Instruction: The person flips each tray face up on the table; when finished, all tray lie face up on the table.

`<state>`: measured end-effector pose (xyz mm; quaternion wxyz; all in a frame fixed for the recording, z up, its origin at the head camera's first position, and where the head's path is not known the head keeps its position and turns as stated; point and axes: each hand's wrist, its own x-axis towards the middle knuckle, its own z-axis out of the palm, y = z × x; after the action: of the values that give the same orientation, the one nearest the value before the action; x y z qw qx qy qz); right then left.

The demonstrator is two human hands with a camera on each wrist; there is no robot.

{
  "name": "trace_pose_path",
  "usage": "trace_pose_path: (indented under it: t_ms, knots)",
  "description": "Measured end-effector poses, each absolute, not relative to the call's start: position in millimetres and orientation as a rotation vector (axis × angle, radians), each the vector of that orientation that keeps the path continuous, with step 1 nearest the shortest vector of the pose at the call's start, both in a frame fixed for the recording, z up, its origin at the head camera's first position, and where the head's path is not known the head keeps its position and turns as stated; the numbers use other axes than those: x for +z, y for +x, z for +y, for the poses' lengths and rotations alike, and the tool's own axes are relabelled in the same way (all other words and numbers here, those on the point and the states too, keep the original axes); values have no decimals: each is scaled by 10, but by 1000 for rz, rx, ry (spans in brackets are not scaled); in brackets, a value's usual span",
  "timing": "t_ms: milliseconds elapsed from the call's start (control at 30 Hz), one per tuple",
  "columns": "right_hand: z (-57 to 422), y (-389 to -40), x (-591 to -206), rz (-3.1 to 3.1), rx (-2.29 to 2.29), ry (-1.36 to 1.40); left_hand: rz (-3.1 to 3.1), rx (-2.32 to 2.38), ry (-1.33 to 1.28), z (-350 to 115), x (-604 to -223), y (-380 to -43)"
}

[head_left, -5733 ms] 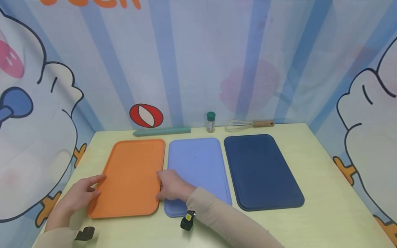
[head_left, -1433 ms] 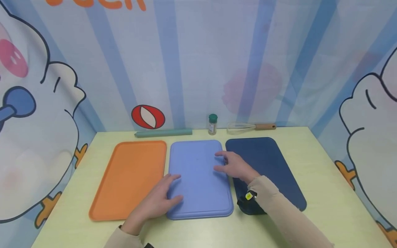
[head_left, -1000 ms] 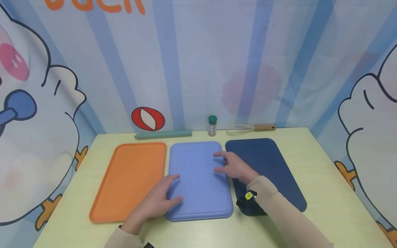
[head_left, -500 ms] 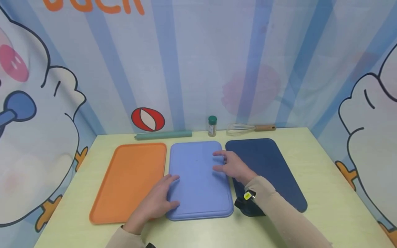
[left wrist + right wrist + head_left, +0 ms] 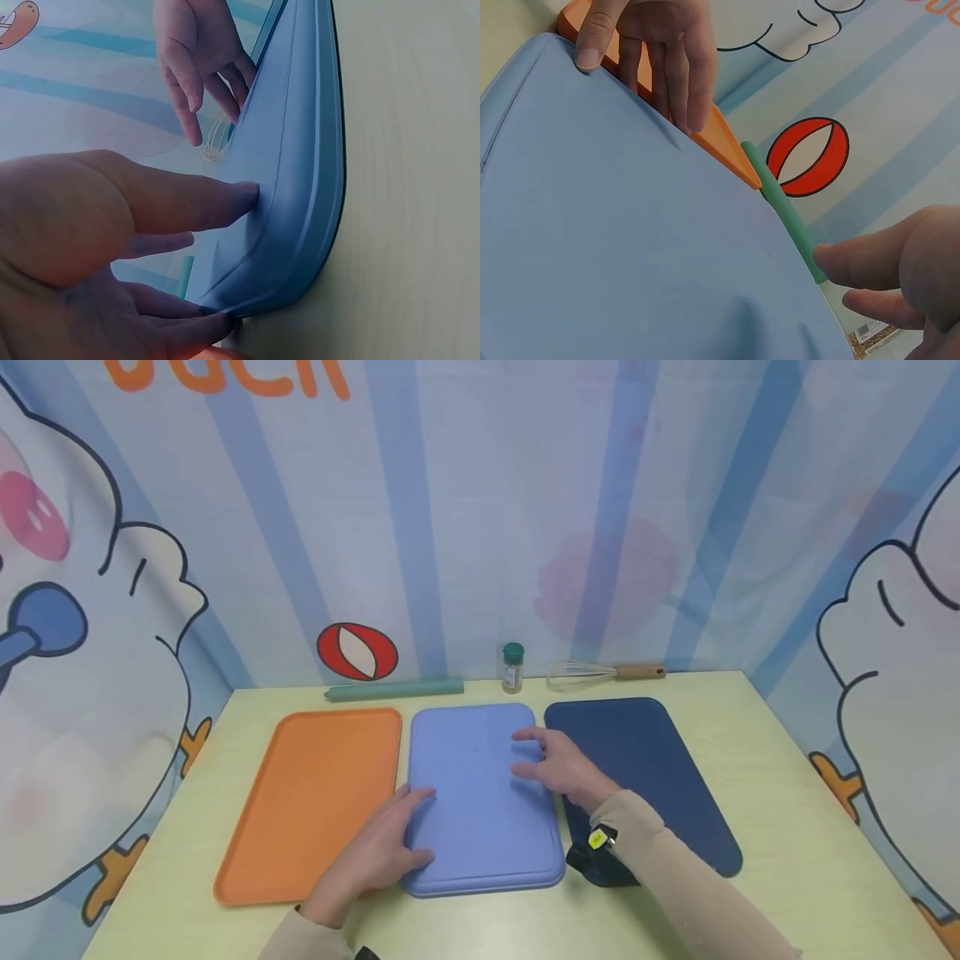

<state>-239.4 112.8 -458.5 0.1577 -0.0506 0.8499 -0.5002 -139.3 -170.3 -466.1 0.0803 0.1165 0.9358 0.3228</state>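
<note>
Three rounded trays lie side by side on the table. The periwinkle blue tray [image 5: 480,810] sits between the orange tray [image 5: 315,793] and the navy tray [image 5: 637,768]. My left hand [image 5: 378,843] is at the blue tray's left edge, thumb and fingers spread apart. In the left wrist view its thumb [image 5: 202,204] reaches over the tray's top, with other fingertips right at the rim by the corner. Across from it, my right hand [image 5: 562,764] hovers at the tray's right edge with thumb and fingers apart. In the right wrist view those fingers cast shadows on the tray.
Along the back of the table lie a green rolling pin-like rod [image 5: 395,690] and a whisk [image 5: 607,672] with a wooden handle. A small spice jar [image 5: 513,668] with a green lid stands between them. A printed curtain [image 5: 480,510] rises behind and at both sides.
Both hands have moved right, from the orange tray's two sides to the blue tray's two sides. Over the last second the hands have barely shifted.
</note>
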Motion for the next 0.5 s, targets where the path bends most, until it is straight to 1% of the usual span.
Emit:
trace_pose_path:
  t_ms: [500]
  knots:
    - [1075,-2396,-4619,2425,-1490,-62,2782,954,315,-1703,-4686,-1422]
